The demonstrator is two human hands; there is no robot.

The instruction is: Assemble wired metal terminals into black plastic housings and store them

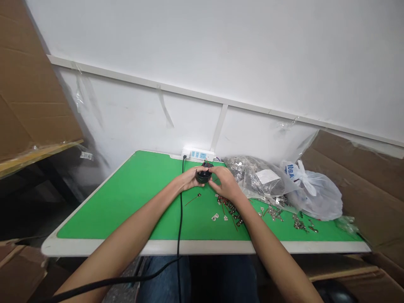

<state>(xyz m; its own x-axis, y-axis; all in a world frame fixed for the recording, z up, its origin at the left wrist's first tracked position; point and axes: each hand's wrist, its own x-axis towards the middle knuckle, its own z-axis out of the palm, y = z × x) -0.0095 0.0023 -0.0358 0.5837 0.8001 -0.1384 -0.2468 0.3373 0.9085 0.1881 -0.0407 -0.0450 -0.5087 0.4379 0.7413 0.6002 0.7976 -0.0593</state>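
Observation:
A black, round, cup-shaped housing is held above the green mat, tilted towards me. My left hand is closed around its left side, thumb across the top. At its right side, the fingers of my right hand close on the rim; any small piece between the fingertips is hidden. Thin reddish wire shows at the top of the housing. A small metal part with a wire lies just below my left hand. Beside my right wrist lies a pile of small metal parts with red wires, near loose white-silver pieces.
A white power strip with a black cable stands behind the hands. The cable crosses the green mat and my left forearm. To the right are a clear bag of metal parts, a tied white bag and cardboard.

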